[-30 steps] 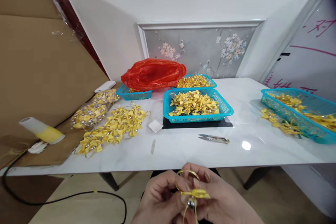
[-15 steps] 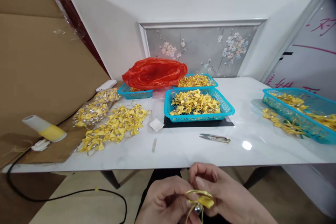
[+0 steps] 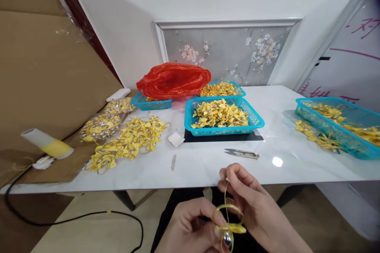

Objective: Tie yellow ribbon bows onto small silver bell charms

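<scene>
Low in front of the table's near edge, my left hand point(image 3: 194, 225) pinches a yellow ribbon bow point(image 3: 233, 228) with a silver bell point(image 3: 227, 238) below it and a round yellow loop above. My right hand point(image 3: 249, 201) is up and to the right, its thumb and finger closed on the end of a thin yellow cord point(image 3: 227, 201). The cord runs taut from those fingertips down through the loop to the bow. On the table beyond my hands lie small thread snips point(image 3: 242, 153).
A blue basket point(image 3: 224, 131) of yellow bows stands mid-table, with more baskets behind. Another blue basket point(image 3: 341, 126) is at right. Loose bows point(image 3: 130, 142) lie left, near a red plastic bag point(image 3: 173, 81), a white paper piece point(image 3: 176, 139) and a yellow-white tube point(image 3: 47, 144).
My right hand has moved up and away from my left, drawing the cord out. The bow and bell stay in my left fingers, and the loop stands more upright.
</scene>
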